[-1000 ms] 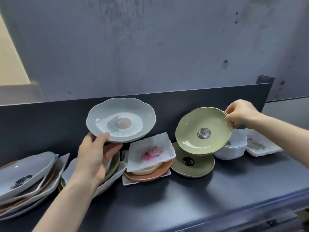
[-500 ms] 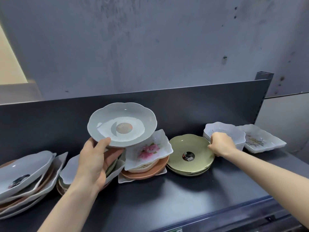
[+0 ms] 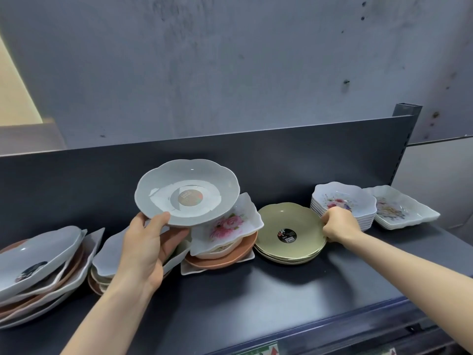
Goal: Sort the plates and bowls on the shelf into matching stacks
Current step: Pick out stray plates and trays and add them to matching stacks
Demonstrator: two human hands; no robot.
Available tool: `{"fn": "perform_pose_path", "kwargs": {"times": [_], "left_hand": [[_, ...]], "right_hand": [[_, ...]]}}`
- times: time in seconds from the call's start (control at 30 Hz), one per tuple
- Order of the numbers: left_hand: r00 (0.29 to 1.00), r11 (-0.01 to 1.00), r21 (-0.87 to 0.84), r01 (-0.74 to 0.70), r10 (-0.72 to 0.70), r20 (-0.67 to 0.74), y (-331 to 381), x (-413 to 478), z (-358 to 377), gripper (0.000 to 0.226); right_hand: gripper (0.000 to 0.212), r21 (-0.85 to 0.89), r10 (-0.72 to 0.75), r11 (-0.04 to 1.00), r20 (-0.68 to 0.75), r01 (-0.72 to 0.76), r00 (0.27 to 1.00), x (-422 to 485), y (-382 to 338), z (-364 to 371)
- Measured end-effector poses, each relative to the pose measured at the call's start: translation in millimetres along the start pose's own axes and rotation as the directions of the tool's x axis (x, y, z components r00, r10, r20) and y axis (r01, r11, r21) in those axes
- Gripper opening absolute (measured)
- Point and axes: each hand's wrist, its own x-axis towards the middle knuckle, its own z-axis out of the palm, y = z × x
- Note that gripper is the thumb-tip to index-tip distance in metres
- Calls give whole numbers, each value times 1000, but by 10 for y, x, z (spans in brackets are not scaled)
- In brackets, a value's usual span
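Fingers of the left hand (image 3: 146, 248) grasp a grey scalloped plate (image 3: 188, 192), lifted above the shelf (image 3: 256, 298). Right of that plate, the right hand (image 3: 339, 225) pinches the rim of the green plate stack (image 3: 289, 233).

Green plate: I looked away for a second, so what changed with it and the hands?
The right hand lowered the green plate from mid-air onto the green stack and now rests at its right rim. The left hand keeps holding the grey plate up, barely shifted. The other piles stayed put.
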Motion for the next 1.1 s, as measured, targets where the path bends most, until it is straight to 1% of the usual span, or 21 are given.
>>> {"fn": "perform_pose_path", "kwargs": {"times": [0.07,0.2,0.3,0.37,0.4,0.47,0.53,0.57,0.63,0.73,0.87,0.93,1.03,1.1], "left_hand": [[1000,1000,-1,1,-1,0,4,-7,-6,34],[1000,1000,6,-3,3,0,-8,-20,-25,35],[1000,1000,10,-13,13,-5,5,-29,-40,35],[1000,1000,2,-18,18,-10,30,-32,-50,35],[1000,1000,0,-19,19,-12,42,-32,-55,35],[1000,1000,0,-22,22,-19,62,-34,-80,35],[999,1000,-1,-24,24,-26,79,-41,-122,35],[999,1000,-1,-25,25,-30,89,-49,-149,35],[999,1000,7,-28,28,-33,107,-75,-201,35],[999,999,18,-32,32,-29,125,-137,-275,34],[999,999,20,-37,38,-37,136,-217,-401,32],[999,999,11,-34,34,-37,133,-226,-461,33],[999,999,10,-34,34,-20,101,-223,-511,32],[1000,1000,6,-25,25,-9,41,-219,-491,33]], "right_hand": [[21,-17,-15,1000,0,15,1000,-16,5,18],[24,-126,-81,989,-20,77,997,-70,-19,19],[15,-295,-188,939,-16,175,982,-155,-188,-108],[13,-306,-276,921,-72,242,959,-194,-407,-180],[13,-263,-311,924,-98,276,945,-211,-537,-193],[15,-75,-339,940,-99,333,935,-247,-805,-176],[18,117,-332,935,-38,334,942,-299,-1035,-121],[20,169,-327,931,-8,324,945,-321,-1119,-86],[22,205,-307,935,53,291,950,-351,-1222,-20],[14,245,-258,945,150,217,954,-365,-1273,71],[17,383,-174,919,176,95,969,-380,-1312,119],[20,449,-138,892,156,54,978,-370,-1294,64],[24,503,-142,858,32,107,989,-343,-1192,-177],[22,547,-124,829,-17,113,992,-340,-1044,-387]]}}
